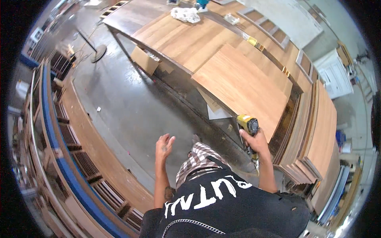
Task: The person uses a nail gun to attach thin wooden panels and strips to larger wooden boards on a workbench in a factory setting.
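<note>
My right hand [256, 141] is wrapped round the grip of a yellow and black nail gun [248, 123], beside the table's near edge. A metal fitting hangs below the grip. Just beyond the tool, a light wood panel [242, 85] lies flat over other panels on the long table. My left hand [164, 146] hangs in the air over the grey floor, its fingers apart and holding nothing.
Stacked wood panels [323, 127] lean at the table's right end. White crumpled plastic [185, 15] and grey frames [265, 27] lie on the table. To the left stand a blue-edged rack [49, 119] and a round-based stand [99, 53]. A cardboard box [145, 60] sits under the table.
</note>
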`<state>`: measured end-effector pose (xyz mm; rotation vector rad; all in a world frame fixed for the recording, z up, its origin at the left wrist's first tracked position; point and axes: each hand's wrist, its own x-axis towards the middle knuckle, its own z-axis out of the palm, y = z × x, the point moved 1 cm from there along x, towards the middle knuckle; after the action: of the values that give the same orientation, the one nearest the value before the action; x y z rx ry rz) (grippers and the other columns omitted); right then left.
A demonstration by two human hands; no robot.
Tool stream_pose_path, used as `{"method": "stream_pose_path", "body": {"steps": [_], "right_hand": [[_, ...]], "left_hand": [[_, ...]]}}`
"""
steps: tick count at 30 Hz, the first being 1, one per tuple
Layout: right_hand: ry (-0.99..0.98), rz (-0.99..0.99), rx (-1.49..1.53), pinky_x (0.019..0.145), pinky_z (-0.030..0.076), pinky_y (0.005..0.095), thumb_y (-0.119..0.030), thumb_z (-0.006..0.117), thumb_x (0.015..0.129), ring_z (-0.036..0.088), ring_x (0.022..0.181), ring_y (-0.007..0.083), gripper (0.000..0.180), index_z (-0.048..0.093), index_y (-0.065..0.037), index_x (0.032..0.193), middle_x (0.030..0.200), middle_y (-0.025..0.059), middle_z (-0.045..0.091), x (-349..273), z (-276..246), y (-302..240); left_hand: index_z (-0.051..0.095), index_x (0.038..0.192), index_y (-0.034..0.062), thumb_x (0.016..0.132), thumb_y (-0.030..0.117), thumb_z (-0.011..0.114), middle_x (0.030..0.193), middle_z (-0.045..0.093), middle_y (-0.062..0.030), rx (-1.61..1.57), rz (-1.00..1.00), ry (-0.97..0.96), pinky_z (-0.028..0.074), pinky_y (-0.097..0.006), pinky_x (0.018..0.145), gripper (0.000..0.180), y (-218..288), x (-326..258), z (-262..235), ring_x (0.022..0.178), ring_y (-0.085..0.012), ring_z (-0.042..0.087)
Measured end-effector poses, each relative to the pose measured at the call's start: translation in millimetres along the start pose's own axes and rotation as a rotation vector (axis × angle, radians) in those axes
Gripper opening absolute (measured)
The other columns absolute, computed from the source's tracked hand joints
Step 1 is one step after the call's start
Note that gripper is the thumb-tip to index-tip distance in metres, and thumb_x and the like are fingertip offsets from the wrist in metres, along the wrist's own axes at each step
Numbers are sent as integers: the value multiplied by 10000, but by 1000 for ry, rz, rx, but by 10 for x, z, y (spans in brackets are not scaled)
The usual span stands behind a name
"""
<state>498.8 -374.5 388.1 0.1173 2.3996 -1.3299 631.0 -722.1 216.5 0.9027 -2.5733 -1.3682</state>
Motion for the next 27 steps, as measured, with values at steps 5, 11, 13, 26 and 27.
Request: {"method": "stream_pose_path", "body": {"steps": [5,11,13,26,27], "right_hand": [[314,101,44,461,425,286,-316,705,799,521,459,117,324,609,-7,811,545,30,542,552,335,116],[537,165,489,495,435,257,-105,624,856,522,542,103,121,568,2,843,658,17,552,585,248,225],[642,129,553,519,443,255,-101,622,855,530,563,99,111,571,-3,855,676,17,558,393,321,235],[853,284,145,465,437,283,-184,672,830,535,487,112,228,591,13,910,594,31,560,-512,-174,634],[856,272,118,473,449,283,-208,671,836,548,489,118,257,591,12,941,598,35,569,-476,-315,603]], "left_hand": [[631,1068,-25,844,324,670,978,654,-197,-4,125,-213,494,-341,806,417,-2,904,7,889,-292,650],[646,933,-35,896,222,632,701,579,-46,-24,153,-336,443,-272,634,261,125,1659,-356,659,-111,491],[647,936,-50,897,262,637,721,587,-42,-80,119,-283,440,-272,631,314,-192,1959,-408,662,-124,491],[622,974,-40,769,523,707,874,550,-121,-428,-216,-383,568,-313,494,604,1059,3955,1037,662,-222,558],[628,975,-17,765,483,726,891,560,-123,-557,-190,-348,568,-333,502,550,1007,3990,1044,656,-227,565]]}}
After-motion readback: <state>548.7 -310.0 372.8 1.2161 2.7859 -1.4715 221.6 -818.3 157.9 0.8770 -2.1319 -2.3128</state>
